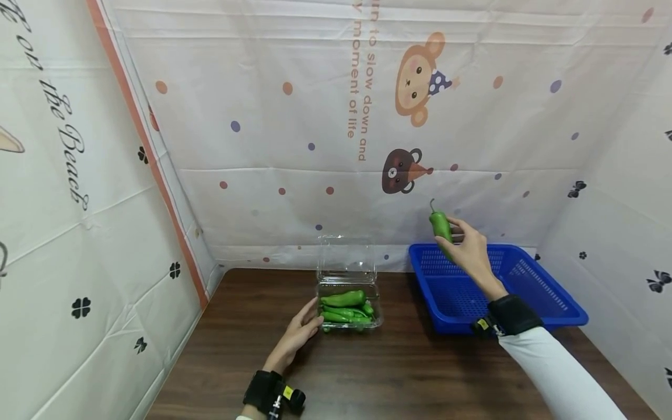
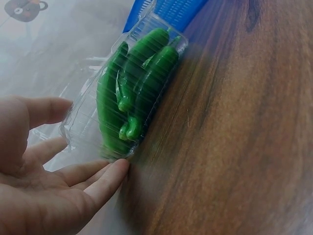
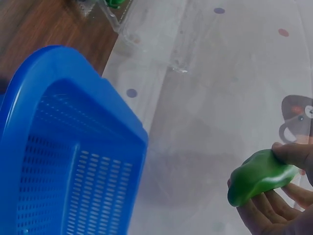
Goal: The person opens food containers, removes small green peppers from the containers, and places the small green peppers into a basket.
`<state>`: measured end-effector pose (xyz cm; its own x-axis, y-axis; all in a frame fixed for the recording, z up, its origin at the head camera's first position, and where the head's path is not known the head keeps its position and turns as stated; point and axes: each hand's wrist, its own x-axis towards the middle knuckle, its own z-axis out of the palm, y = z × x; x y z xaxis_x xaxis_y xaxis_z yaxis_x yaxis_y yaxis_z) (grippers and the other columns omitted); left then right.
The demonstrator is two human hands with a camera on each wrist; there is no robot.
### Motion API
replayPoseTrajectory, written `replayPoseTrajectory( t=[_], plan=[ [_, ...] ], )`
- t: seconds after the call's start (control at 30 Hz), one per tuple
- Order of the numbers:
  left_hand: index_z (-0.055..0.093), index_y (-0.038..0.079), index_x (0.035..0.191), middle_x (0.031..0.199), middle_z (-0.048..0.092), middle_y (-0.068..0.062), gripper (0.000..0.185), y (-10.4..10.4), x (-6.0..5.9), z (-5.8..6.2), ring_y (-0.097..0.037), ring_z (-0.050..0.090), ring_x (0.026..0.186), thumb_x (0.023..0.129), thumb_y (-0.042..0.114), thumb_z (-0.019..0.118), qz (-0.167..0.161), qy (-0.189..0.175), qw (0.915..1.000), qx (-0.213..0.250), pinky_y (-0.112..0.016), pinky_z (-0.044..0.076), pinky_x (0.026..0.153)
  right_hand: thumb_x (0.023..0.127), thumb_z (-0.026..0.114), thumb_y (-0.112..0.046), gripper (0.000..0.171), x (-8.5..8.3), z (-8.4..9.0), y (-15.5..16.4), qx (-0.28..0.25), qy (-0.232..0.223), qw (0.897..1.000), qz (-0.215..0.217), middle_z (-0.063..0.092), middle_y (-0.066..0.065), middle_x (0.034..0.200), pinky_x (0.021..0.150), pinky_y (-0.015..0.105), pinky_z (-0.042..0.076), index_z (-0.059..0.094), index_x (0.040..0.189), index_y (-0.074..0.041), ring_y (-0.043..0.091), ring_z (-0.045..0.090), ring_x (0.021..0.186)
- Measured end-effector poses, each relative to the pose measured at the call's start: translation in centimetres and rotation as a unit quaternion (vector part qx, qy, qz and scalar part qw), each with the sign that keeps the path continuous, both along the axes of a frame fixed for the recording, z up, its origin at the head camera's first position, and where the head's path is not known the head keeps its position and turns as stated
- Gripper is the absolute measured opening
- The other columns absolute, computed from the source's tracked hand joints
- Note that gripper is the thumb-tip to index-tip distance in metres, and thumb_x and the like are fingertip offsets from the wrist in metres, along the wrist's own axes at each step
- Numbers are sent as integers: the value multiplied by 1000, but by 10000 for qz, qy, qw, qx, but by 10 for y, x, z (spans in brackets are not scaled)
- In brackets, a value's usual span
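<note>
My right hand [image 1: 469, 249] pinches a green pepper [image 1: 440, 224] between thumb and fingers, its thin stem pointing up, above the far left part of a blue basket [image 1: 569, 315]. In the right wrist view the same pepper [image 3: 261, 177] shows its smooth, blunt end. With fingers fairly straight, my left hand [image 1: 299, 335] touches the left side of a clear plastic clamshell box [image 1: 379, 319]. Several green peppers [image 1: 343, 299] lie inside it, and its lid [image 1: 346, 256] stands raised at the back. The left wrist view shows the fingertips [image 2: 121, 165] against the box's near end.
A dark wooden table [image 1: 367, 373] carries the box and the basket, with a gap between them. Printed white cloth [image 1: 294, 140] hangs behind the table and along both sides. Black straps with small cameras [image 1: 511, 315] sit on both wrists.
</note>
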<state>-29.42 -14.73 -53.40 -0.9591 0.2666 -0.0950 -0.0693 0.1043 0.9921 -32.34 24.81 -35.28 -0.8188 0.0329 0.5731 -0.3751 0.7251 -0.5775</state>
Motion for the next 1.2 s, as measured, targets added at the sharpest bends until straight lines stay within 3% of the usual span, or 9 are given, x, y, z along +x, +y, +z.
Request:
replayPoseTrajectory(
  t=[0.57, 1.2],
  plan=[
    [23, 16, 164, 165, 23, -31, 65, 0, 2, 0, -48, 28, 151, 108, 26, 54, -9, 10, 10000, 44, -59, 39, 120, 99, 68, -15, 59, -4, -12, 17, -23, -699, 9973, -210, 60, 42, 125, 88, 61, 59, 44, 147, 10, 55, 65, 107],
    [23, 16, 164, 165, 25, -29, 66, -2, -1, -2, -46, 31, 151, 107, 25, 55, -35, 40, 10000, 73, -59, 39, 120, 101, 65, -18, 61, -8, -22, 22, 59, -1172, 9922, -431, 58, 43, 128, 84, 58, 61, 41, 148, 11, 53, 67, 104]
  ],
)
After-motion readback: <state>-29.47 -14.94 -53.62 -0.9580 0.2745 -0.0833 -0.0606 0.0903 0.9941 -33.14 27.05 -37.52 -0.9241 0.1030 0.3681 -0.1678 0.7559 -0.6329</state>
